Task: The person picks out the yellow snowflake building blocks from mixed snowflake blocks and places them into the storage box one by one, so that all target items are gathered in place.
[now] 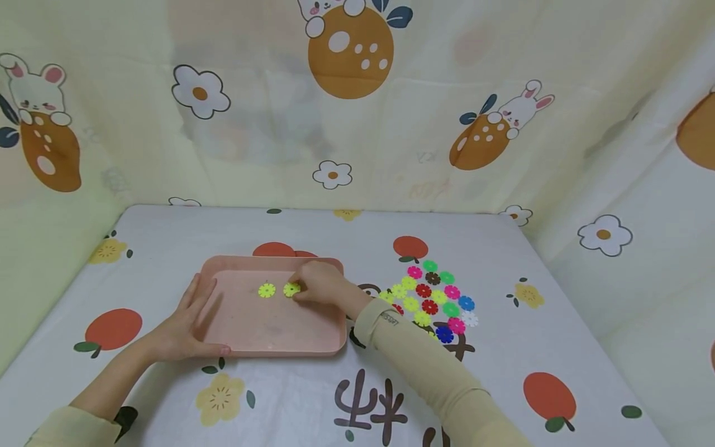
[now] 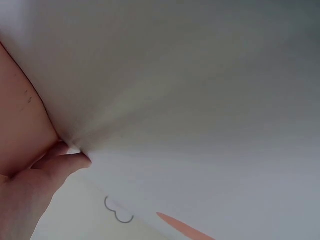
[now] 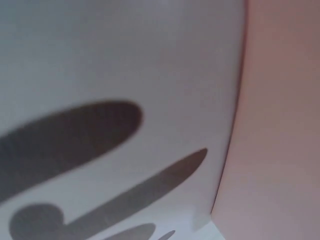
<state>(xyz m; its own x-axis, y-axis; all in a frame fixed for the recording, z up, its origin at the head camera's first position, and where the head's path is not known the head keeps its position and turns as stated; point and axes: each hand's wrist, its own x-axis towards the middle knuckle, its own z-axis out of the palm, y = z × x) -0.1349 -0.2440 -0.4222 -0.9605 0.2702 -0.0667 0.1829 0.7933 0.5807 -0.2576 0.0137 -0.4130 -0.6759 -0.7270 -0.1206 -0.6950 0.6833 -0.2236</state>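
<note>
A shallow pink tray [image 1: 268, 338] lies on the table. My left hand [image 1: 181, 326] rests at its left end, fingers spread along the side and thumb at the front left corner. In the left wrist view, fingers [image 2: 60, 167] touch the tray's wall [image 2: 20, 110]. Inside the tray, my right hand [image 1: 321, 285] pinches a yellow-green snowflake disc [image 1: 291, 290] with thumb and fingertips. Another yellow-green snowflake disc [image 1: 267, 290] lies flat on the tray floor, just left of it. The right wrist view shows the tray's side [image 3: 280, 125] but not the hand.
Right of the tray lies a loose pile of snowflake discs [image 1: 429, 307] in yellow, red, pink, green, blue, white and brown. My right forearm passes close in front of it. The tabletop [image 1: 290, 397] has a printed white cloth; a patterned curtain [image 1: 268, 143] hangs behind.
</note>
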